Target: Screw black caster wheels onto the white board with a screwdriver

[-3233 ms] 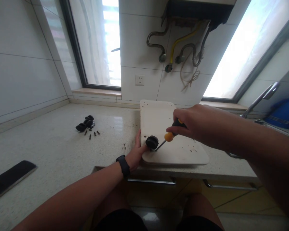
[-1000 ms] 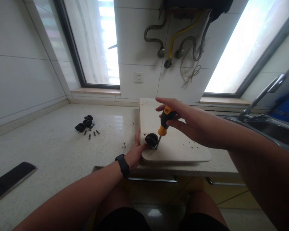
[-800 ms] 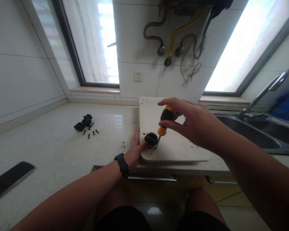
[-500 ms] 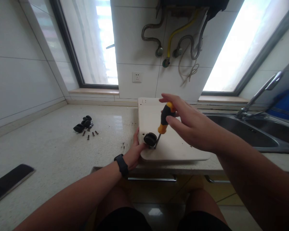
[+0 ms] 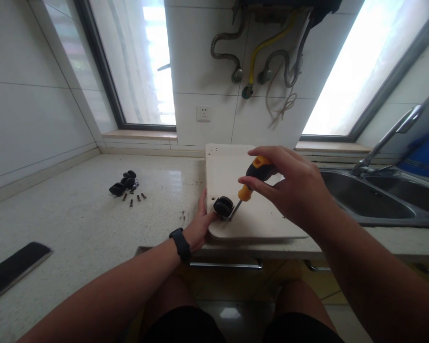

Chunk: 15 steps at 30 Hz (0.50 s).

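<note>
My right hand grips a yellow and black screwdriver by its handle. Its shaft slants down to the left, the tip at the base of a black caster wheel. That caster sits on the near left corner of a cream-white board lying flat on the counter. At the board's left edge, my left hand holds on, fingers along the side and thumb close by the caster's base. A black watch is on the left wrist. Whatever the tip meets is too small to make out.
Several black casters lie to the left on the speckled counter, with several loose screws beside them. A dark flat object is at the far left. The sink and faucet stand at the right.
My right hand has shifted slightly right and down, tilting the screwdriver further over to the right. Its tip stays by the caster's base. My left hand has not visibly moved.
</note>
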Each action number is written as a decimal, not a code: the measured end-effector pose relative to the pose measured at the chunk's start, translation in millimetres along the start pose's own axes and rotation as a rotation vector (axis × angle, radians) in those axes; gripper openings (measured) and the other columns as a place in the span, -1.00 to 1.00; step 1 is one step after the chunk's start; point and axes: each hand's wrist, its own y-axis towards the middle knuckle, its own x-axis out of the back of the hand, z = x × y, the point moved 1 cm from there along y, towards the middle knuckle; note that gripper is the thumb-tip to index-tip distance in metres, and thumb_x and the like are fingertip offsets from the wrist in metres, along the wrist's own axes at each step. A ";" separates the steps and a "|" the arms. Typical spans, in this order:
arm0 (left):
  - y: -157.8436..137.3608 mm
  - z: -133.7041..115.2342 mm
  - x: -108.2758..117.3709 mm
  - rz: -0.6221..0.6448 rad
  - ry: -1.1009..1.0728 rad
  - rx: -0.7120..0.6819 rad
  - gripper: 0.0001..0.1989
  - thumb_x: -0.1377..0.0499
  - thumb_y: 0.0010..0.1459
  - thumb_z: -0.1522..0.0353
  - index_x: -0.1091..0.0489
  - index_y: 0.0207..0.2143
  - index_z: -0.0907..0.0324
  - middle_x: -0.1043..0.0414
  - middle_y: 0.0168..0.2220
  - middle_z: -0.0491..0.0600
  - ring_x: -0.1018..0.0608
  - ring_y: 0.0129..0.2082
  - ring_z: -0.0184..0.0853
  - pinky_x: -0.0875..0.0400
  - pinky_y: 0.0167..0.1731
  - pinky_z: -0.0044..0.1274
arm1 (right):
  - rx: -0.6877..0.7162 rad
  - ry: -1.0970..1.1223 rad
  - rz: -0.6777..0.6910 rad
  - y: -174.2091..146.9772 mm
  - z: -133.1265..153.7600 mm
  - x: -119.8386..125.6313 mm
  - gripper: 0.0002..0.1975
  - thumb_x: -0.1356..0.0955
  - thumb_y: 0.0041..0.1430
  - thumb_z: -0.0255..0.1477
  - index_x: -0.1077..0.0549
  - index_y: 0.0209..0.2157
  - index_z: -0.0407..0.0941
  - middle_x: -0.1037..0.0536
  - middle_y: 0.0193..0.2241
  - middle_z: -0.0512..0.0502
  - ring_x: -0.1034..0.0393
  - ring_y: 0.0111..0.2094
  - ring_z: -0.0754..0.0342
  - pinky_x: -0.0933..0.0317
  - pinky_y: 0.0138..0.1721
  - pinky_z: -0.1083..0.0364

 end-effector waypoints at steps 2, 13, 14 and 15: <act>-0.1 -0.3 0.1 0.003 0.003 0.003 0.17 -0.40 0.13 0.35 0.36 0.51 -0.22 -0.24 0.42 0.02 -0.34 0.38 0.04 -0.19 0.36 -0.07 | 0.015 0.043 0.042 -2.9 -0.9 2.2 -0.50 -0.40 0.30 -0.24 -0.41 0.23 -0.06 -0.55 0.02 -0.26 -0.54 -0.09 -0.13 -0.47 -0.05 -0.14; 0.6 1.7 1.4 0.012 0.010 -0.009 0.17 -0.40 0.14 0.33 0.37 0.51 -0.22 -0.17 0.45 0.04 -0.33 0.39 0.02 -0.17 0.37 -0.06 | 0.010 0.135 -0.050 -5.4 -3.6 -5.5 -0.60 -0.51 0.18 -0.33 -0.48 0.04 -0.08 -0.60 -0.15 -0.15 -0.58 -0.29 -0.01 -0.49 -0.16 -0.04; 0.7 1.8 1.7 0.012 0.013 0.000 0.18 -0.41 0.14 0.32 0.38 0.50 -0.23 -0.17 0.46 0.03 -0.32 0.39 0.02 -0.17 0.37 -0.06 | -0.004 0.138 -0.064 -5.9 -3.1 -6.7 -0.60 -0.52 0.18 -0.32 -0.48 0.02 -0.09 -0.60 -0.16 -0.14 -0.58 -0.30 0.00 -0.48 -0.18 -0.03; 0.8 1.7 1.8 0.014 0.014 0.007 0.18 -0.41 0.14 0.30 0.39 0.50 -0.24 -0.17 0.46 0.03 -0.33 0.39 0.02 -0.17 0.37 -0.06 | -0.019 0.149 -0.068 -6.3 -3.1 -7.2 -0.60 -0.52 0.18 -0.30 -0.47 0.01 -0.09 -0.60 -0.17 -0.14 -0.59 -0.30 0.00 -0.48 -0.20 -0.03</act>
